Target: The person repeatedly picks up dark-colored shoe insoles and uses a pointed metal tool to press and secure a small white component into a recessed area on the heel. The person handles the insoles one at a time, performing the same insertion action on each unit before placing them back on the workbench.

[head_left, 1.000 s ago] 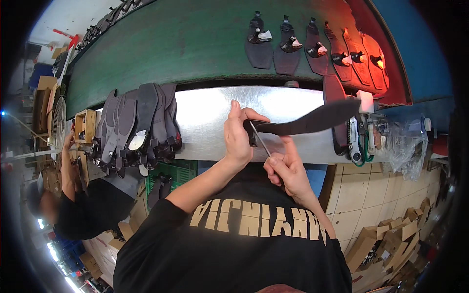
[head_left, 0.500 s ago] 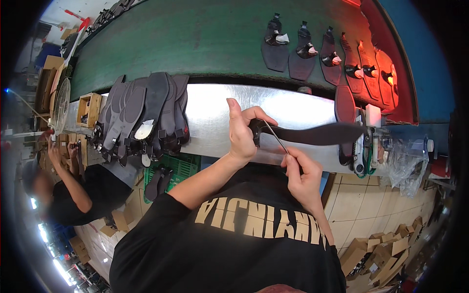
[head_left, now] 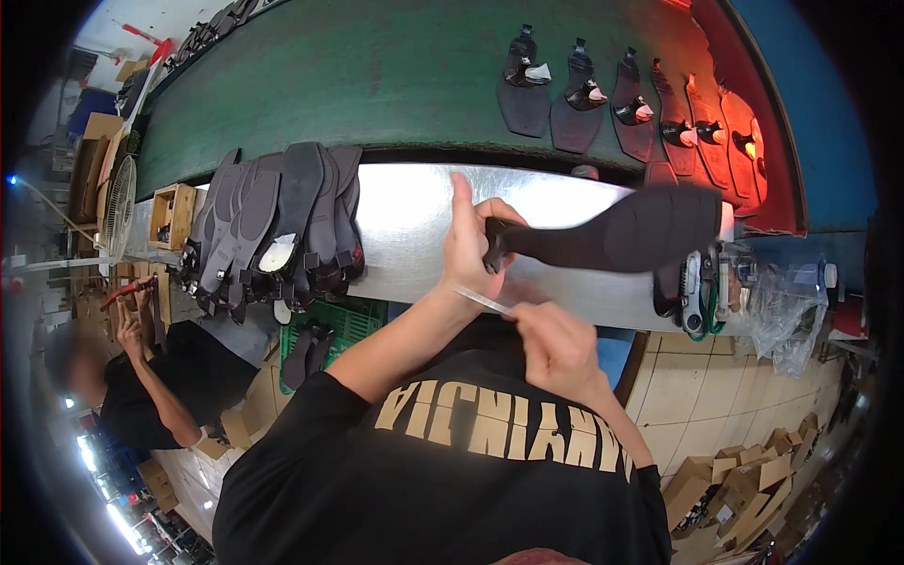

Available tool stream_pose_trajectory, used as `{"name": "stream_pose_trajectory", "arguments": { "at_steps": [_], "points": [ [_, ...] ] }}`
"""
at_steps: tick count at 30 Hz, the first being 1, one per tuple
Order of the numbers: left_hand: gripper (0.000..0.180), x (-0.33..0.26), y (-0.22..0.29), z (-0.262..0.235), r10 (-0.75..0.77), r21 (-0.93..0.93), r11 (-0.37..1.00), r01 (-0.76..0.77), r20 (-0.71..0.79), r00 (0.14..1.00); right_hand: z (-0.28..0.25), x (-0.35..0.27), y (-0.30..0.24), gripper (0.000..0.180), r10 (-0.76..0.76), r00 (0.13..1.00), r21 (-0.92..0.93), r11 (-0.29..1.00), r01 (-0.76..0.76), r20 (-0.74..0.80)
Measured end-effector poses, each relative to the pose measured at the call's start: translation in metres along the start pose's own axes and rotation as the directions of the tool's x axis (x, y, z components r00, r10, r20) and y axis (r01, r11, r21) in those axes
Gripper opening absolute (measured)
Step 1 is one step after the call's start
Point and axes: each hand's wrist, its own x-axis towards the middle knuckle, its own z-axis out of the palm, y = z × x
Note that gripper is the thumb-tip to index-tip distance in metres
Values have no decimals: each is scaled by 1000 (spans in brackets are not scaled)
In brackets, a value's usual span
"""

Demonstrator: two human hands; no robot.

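Dark sole (head_left: pixel 621 231) gripped at heel by left hand (head_left: pixel 468 247) over bench edge (head_left: pixel 565 292), right hand (head_left: pixel 556 344) pinching thin tool (head_left: pixel 482 300)

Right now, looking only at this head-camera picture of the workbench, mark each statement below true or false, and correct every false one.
1. The left hand grips one end of a dark shoe sole. True.
2. The right hand is empty. False: it holds a thin pale strip that reaches toward the left hand.
3. A stack of dark soles lies on the metal bench top to the person's left. True.
4. The green belt behind the bench carries nothing. False: a row of dark sole pieces lies on it toward the right.
5. A second person is at the lower left of the picture. True.
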Motion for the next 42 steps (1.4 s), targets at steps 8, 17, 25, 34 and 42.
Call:
{"name": "stream_pose_trajectory", "arguments": {
  "at_steps": [8,17,25,34,42],
  "points": [
    [59,0,-14,8,-370,-417,814,404,163,915,-2,9,4,10,200,952,-85,971,-225,-229],
    [82,-6,-13,21,-78,7,997,78,79,994,0,5,4,4,267,935,-93,951,-295,-233],
    [91,2,-19,13,-14,118,993,-6,166,986,5,3,6,4,310,926,-12,947,-320,-217],
    [85,-1,-17,17,-206,58,977,204,14,979,-4,3,5,6,232,969,-66,969,-238,-87],
    [87,7,-10,9,-321,89,944,317,33,947,0,-9,3,4,118,993,-45,992,-120,-27]
  ]
}}
